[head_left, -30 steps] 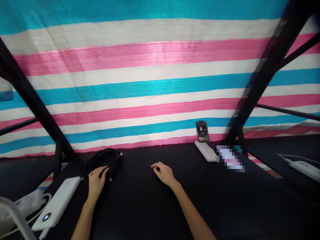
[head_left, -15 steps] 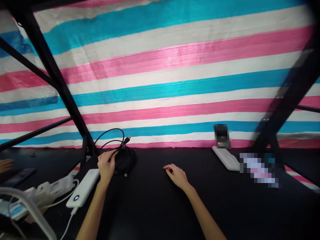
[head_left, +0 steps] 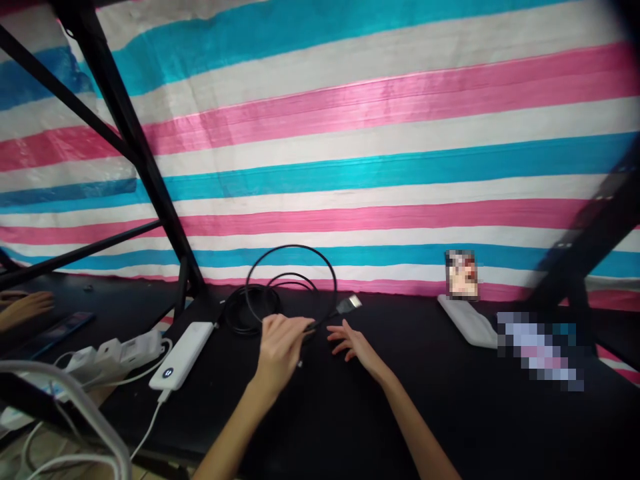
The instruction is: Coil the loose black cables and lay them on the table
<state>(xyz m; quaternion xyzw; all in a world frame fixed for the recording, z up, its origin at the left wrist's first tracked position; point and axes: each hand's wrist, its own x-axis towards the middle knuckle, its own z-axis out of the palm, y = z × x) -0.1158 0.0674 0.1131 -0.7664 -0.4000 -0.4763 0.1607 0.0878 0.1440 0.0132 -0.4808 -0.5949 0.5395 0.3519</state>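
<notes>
My left hand (head_left: 283,350) is closed around a looped black cable (head_left: 334,267), held just above the black table. Its connector (head_left: 350,304), with a pale metal end, sticks out to the right toward my other hand. A small second tip (head_left: 300,363) shows below my left fingers. My right hand (head_left: 356,347) is held close by on the right, fingers spread, with nothing in it. Behind and left of my left hand lies another coil of black cable (head_left: 245,310); whether it joins the held one, I cannot make out.
On the left, a white power bank (head_left: 183,357) with a white cable lies near a power strip with plugs (head_left: 123,350). Another person's hand (head_left: 25,310) is beside a phone (head_left: 60,333). A pale flat object (head_left: 467,322) and blurred items sit right. Black frame bars slant on both sides.
My left hand has moved right, carrying a loop of the cable away from the coil toward my right hand. My right hand's fingers have spread. The view has shifted slightly.
</notes>
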